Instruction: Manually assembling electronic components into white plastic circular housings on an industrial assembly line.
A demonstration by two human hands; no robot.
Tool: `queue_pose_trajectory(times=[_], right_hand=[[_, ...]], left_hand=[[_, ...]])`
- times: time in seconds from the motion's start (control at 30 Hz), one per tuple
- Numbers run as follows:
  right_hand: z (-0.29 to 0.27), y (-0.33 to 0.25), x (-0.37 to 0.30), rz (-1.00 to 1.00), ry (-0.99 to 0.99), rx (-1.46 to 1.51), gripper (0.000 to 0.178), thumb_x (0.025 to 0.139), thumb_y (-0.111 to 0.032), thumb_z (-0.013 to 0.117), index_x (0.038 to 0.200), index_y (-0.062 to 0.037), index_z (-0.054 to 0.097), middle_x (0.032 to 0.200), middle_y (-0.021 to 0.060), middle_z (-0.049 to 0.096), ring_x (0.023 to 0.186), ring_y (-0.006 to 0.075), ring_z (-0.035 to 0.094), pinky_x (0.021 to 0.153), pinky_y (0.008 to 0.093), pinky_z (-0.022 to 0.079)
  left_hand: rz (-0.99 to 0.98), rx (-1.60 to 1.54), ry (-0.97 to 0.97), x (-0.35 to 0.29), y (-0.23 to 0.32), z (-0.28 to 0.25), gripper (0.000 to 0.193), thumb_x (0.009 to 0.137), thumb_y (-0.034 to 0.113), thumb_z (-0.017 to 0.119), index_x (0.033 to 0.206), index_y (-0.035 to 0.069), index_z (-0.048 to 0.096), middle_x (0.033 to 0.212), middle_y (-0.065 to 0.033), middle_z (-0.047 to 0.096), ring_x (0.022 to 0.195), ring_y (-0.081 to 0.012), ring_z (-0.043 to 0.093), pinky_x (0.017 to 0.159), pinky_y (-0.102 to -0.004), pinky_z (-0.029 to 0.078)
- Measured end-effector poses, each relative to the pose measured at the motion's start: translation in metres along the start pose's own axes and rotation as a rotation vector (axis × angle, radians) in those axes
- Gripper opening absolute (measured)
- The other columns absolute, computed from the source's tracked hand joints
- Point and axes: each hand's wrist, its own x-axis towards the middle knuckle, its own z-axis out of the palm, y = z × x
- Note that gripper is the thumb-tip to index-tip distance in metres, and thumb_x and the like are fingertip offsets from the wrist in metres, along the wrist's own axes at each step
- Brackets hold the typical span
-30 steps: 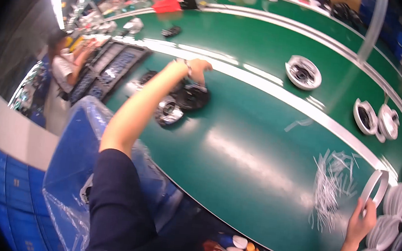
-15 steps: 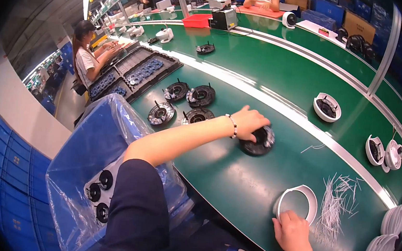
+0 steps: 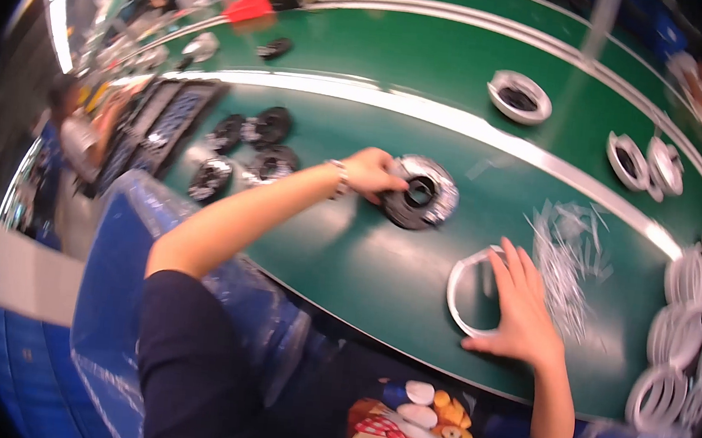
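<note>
My left hand grips the rim of a round black plastic base, holding it tilted above the green table. Its face has a central hole, and a clear bag or film with silvery glints lies over part of it. My right hand is spread over the right side of a white plastic ring on the table. Thumb and fingers are apart, near the ring's lower and upper edges; whether they press on it I cannot tell. Several more black bases lie to the left.
White strips, perhaps cable ties, lie in a loose pile right of the ring. White rings are stacked at the right edge. White housings stand on the conveyor behind. A plastic-lined blue bin stands at left, and a co-worker is beyond.
The head view has shifted. My left hand has carried the black base closer to the white ring and tilted it. My right hand has spread its fingers over the ring.
</note>
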Motion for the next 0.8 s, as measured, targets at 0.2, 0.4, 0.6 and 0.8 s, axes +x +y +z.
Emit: queue_pose_trajectory(times=[0.2, 0.4, 0.6, 0.8], right_hand=[[-0.009, 0.038, 0.005, 0.198, 0.63, 0.356, 0.103, 0.045, -0.037, 0.078, 0.124, 0.0028, 0.025, 0.123, 0.0217, 0.032, 0.114, 0.0338, 0.031, 0.095, 0.0402, 0.027], [0.001, 0.051, 0.031, 0.319, 0.89, 0.48, 0.105, 0.048, -0.032, 0.08, 0.127, 0.0029, 0.021, 0.118, 0.0226, 0.034, 0.111, 0.031, 0.036, 0.094, 0.0373, 0.029], [0.001, 0.053, 0.021, 0.261, 0.916, 0.457, 0.108, 0.047, -0.034, 0.08, 0.127, 0.0033, 0.017, 0.119, 0.0224, 0.032, 0.111, 0.0317, 0.037, 0.093, 0.0374, 0.032], [0.011, 0.039, 0.025, 0.075, 0.703, 0.294, 0.113, 0.044, -0.039, 0.08, 0.128, 0.0029, 0.018, 0.122, 0.0238, 0.03, 0.114, 0.0337, 0.031, 0.095, 0.0414, 0.027]], left_hand=[[0.303, -0.303, 0.046, 0.009, 0.059, 0.049, 0.025, 0.085, 0.015, 0.047, 0.102, 0.001, 0.036, 0.092, -0.01, 0.055, 0.078, -0.0162, 0.058, 0.062, -0.0314, 0.052], [0.534, -0.618, 0.032, 0.018, 0.092, 0.127, 0.024, 0.085, 0.009, 0.046, 0.105, 0.001, 0.035, 0.097, -0.0088, 0.052, 0.086, -0.0136, 0.054, 0.072, -0.0294, 0.048], [0.423, -1.355, -0.788, -0.007, 0.092, 0.152, 0.062, 0.084, 0.052, 0.026, 0.13, 0.011, 0.02, 0.131, -0.0101, 0.027, 0.119, -0.0305, 0.03, 0.094, -0.0517, 0.027], [0.268, -1.446, -0.58, 0.003, 0.074, 0.148, 0.051, 0.084, 0.045, 0.031, 0.115, 0.007, 0.044, 0.112, -0.0127, 0.048, 0.104, -0.0265, 0.047, 0.09, -0.0416, 0.038]])
